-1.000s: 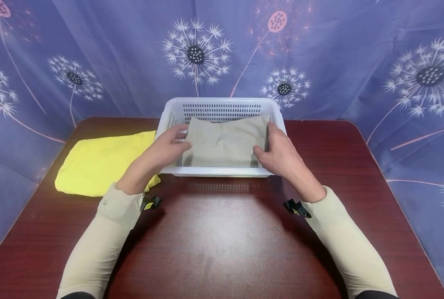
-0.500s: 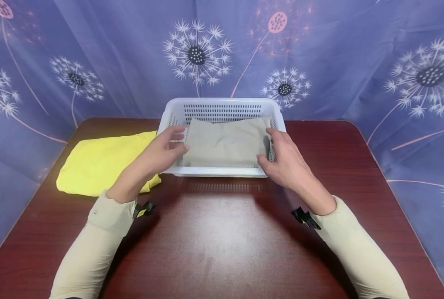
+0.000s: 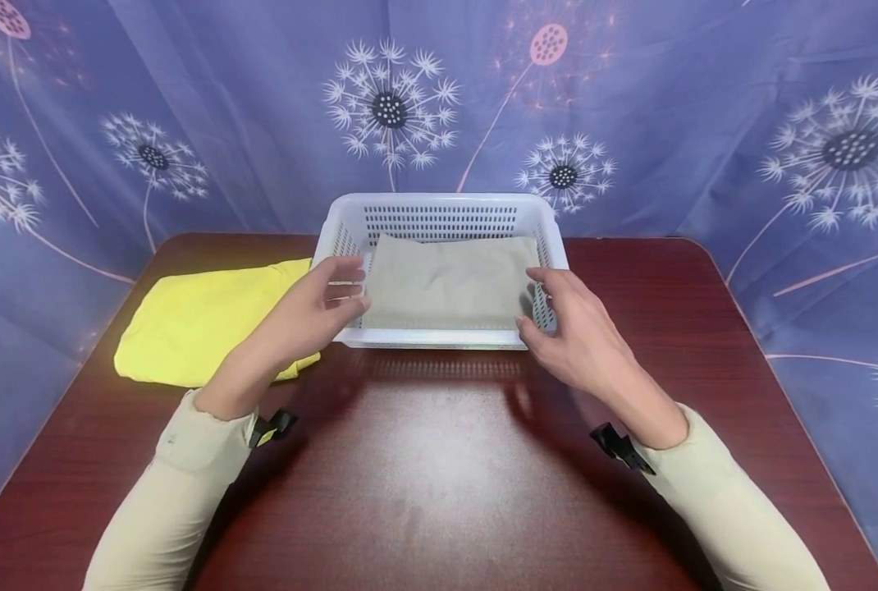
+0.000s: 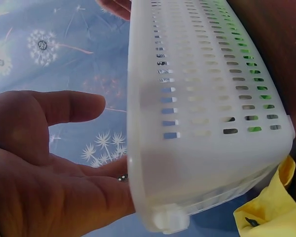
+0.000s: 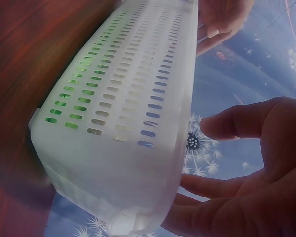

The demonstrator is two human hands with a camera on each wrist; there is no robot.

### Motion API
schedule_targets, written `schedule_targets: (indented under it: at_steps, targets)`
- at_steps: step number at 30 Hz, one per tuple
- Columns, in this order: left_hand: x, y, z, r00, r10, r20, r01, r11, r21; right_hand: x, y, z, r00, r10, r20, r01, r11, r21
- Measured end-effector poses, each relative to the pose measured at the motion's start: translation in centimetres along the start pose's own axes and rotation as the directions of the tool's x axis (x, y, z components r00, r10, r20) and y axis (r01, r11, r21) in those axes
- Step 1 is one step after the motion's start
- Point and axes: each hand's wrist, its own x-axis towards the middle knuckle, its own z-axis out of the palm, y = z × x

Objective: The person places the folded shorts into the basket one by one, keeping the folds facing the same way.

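Observation:
A white slotted plastic basket (image 3: 439, 337) stands on the table, and a folded beige cloth (image 3: 450, 283) lies flat inside it. My left hand (image 3: 313, 308) is over the basket's left end, fingers spread and holding nothing. At the opposite end, my right hand (image 3: 579, 332) overlaps the rim in the head view with thumb and fingers apart. Both wrist views show the hands at the rim level, with the basket's slotted side (image 4: 202, 84) before them. Something green (image 5: 76, 116) shows through the lower slots. Parts of the fingers are hidden behind the rim.
A folded yellow cloth (image 3: 203, 324) lies left of the basket, partly behind my left forearm. The dark red wooden table (image 3: 439, 468) reaches back to a blue curtain (image 3: 262, 98) with dandelion prints, close behind the basket.
Both hands have drawn back and outward, away from the beige cloth. The right hand has let go of the cloth's right side, which now lies flatter. The basket has stayed put.

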Motion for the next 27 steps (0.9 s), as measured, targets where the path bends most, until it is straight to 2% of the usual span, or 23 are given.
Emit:
schedule_targets:
  at_steps: [6, 19, 27]
  targets:
    - [-0.8, -0.1, -0.1, 0.998, 0.068, -0.013, -0.068, 0.998, 0.011, -0.7, -0.1, -0.2, 0.998, -0.054, -0.038, 0.053, 0.999, -0.010]
    - [-2.5, -0.3, 0.0, 0.990, 0.138, -0.038, -0.137, 0.990, 0.033, -2.3, 0.0, -0.5, 0.991, -0.108, -0.078, 0.107, 0.994, -0.022]
    - [-3.3, -0.5, -0.1, 0.977, 0.198, -0.077, -0.194, 0.980, 0.048, -3.0, 0.3, -0.6, 0.984, -0.155, -0.089, 0.153, 0.988, -0.034]
